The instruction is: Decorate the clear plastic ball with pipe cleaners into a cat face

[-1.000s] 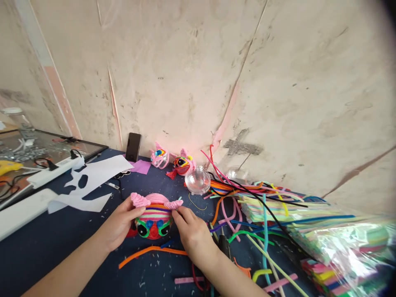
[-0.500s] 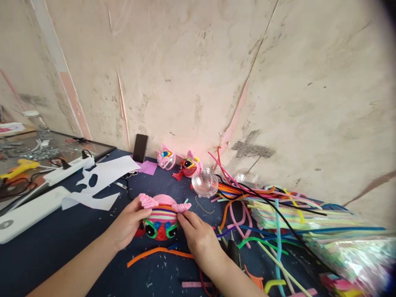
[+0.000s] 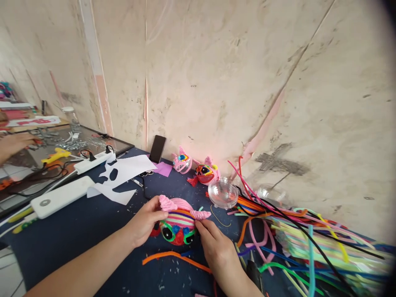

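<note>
Between my hands is a round pipe-cleaner animal head (image 3: 179, 220) with striped bands, pink ears, black eyes ringed in green and a red nose. My left hand (image 3: 147, 220) grips its left side, thumb just below the left ear. At the other side, my right hand (image 3: 216, 243) has its fingers closed on the edge beneath the right ear. Both palms are turned away from view. An orange pipe cleaner (image 3: 176, 256) lies on the dark blue tabletop (image 3: 111, 239) just in front of the head.
Two similar small heads, one pink (image 3: 182, 161) and one red-mouthed (image 3: 206, 171), stand by the wall beside a clear plastic half-sphere (image 3: 223, 193). Pipe cleaners (image 3: 297, 239) pile up at right. Cut white paper (image 3: 123, 173), a phone (image 3: 157, 148) and power strips (image 3: 63, 196) lie left. Another person's hand (image 3: 15, 144) shows far left.
The view has swung left, so everything sits further right, and another person's hand now shows at the far left. My hands keep hold of the head, which looks slightly more tilted.
</note>
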The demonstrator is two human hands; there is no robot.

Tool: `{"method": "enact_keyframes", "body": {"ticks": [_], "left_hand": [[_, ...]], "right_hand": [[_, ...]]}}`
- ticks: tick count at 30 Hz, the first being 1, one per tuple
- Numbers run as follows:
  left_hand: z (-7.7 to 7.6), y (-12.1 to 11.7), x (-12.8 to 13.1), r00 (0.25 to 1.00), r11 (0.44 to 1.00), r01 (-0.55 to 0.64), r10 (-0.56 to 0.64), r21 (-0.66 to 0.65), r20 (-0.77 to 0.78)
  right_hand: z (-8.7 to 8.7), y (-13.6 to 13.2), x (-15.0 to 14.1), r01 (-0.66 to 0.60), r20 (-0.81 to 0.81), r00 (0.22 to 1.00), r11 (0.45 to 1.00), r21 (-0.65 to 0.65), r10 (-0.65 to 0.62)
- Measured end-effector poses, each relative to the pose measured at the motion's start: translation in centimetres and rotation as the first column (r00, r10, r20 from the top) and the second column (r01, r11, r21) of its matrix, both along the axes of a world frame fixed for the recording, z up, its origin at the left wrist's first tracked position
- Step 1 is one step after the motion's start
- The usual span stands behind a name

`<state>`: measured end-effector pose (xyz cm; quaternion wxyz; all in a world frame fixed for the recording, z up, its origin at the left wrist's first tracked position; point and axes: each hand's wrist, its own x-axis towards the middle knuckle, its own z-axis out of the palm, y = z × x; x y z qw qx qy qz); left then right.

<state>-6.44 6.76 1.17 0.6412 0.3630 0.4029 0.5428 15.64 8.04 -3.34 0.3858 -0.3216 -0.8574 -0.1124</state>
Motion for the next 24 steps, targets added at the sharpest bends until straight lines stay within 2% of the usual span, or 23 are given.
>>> {"method": "enact_keyframes", "body": {"ticks": [5,11,15,24], "left_hand": [[-0.2,0.2,-0.5,0.998,0.998,0.064,-0.064,-0.015,0.012],[0.0,0.5,-1.1,0.989,0.989,0.144,-0.144,0.015,0.042],[0.0,0.6,-1.3,0.989,0.989,0.145,-0.144,-0.012,0.030],[0.1,0.8,-1.0,0.992,0.992,0.126,-0.126,-0.030,0.022]], "right_hand": [[-0.4,0.2,-0.2,-0.049,-0.106,0.994,0.995,-0.088,0.039],[0.7,-0.1,-1.1,-0.192,-0.321,0.941,0.951,-0.241,0.109],[1.0,-0.3,-1.2,-0.187,-0.336,0.938,0.943,-0.275,0.088],[0.5,0.0,-1.0,-0.155,-0.289,0.954,0.962,-0.227,0.086]]}}
